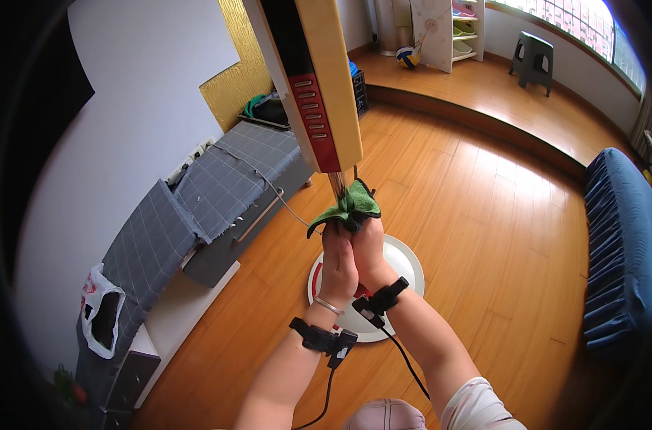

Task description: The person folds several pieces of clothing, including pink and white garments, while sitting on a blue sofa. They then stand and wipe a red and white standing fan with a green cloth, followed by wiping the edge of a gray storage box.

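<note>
Both of my hands wrap a green cloth with a dark edge (358, 204) around the metal pole (336, 184) of a standing electric fan. My left hand (340, 258) and my right hand (370, 250) are pressed close together, wrists nearly touching, just below the fan's cream control column (339, 91), which has a red panel of several buttons. The fan's round white base (406, 263) stands on the floor beneath my hands. Most of my fingertips are hidden behind the cloth and hands. Each wrist wears a black strap with a cable.
A low cabinet under a grey checked cloth (143, 252) runs along the left wall, with a plastic bag (92, 344) on it and a power cord (291, 209) trailing to the fan. A blue-covered piece of furniture (619, 252) stands right. A raised floor step (465, 121) lies ahead, with a stool (534, 62).
</note>
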Demonstrator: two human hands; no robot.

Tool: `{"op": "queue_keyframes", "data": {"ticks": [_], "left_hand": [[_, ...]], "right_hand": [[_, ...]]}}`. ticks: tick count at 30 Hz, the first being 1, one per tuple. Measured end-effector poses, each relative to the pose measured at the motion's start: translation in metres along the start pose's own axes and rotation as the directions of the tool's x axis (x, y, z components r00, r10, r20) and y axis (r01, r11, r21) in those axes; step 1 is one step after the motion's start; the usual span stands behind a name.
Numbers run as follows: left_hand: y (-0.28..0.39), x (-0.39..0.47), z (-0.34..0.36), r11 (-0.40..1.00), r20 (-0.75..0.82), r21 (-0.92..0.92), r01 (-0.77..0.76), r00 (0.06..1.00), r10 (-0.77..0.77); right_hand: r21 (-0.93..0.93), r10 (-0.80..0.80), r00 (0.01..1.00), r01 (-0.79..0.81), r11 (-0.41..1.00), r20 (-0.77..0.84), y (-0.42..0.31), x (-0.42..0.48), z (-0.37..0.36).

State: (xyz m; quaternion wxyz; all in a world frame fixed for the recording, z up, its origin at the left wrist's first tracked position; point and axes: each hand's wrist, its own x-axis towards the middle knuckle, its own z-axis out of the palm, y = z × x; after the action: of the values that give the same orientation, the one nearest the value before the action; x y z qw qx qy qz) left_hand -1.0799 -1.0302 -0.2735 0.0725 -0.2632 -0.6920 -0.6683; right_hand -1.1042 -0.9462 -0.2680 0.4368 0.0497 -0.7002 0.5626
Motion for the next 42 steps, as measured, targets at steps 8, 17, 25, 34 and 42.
{"op": "queue_keyframes", "data": {"ticks": [8,17,25,34,42], "left_hand": [[-0.051,-0.036,0.004,0.99,0.07,-0.021,0.14,0.988,-0.139],[-0.172,-0.126,0.006,0.811,0.206,0.084,0.579,0.786,-0.582],[-0.14,-0.086,0.022,0.901,0.166,-0.061,0.429,0.895,-0.414],[-0.182,-0.112,-0.004,0.738,0.138,-0.131,0.662,0.749,-0.648],[-0.25,-0.201,0.004,0.61,0.103,0.674,0.418,0.764,-0.637]], "right_hand": [[-0.201,0.095,0.993,-0.081,0.976,0.064,0.034,-0.039,-0.007],[-0.595,0.495,0.823,-0.256,0.762,0.28,0.138,-0.161,-0.034],[-0.27,0.445,0.823,-0.365,0.891,0.354,0.162,-0.171,-0.041],[-0.096,0.585,0.759,-0.585,0.806,0.287,0.169,-0.17,-0.021],[-0.726,0.461,0.814,-0.073,0.684,0.353,0.19,-0.283,-0.065]]}}
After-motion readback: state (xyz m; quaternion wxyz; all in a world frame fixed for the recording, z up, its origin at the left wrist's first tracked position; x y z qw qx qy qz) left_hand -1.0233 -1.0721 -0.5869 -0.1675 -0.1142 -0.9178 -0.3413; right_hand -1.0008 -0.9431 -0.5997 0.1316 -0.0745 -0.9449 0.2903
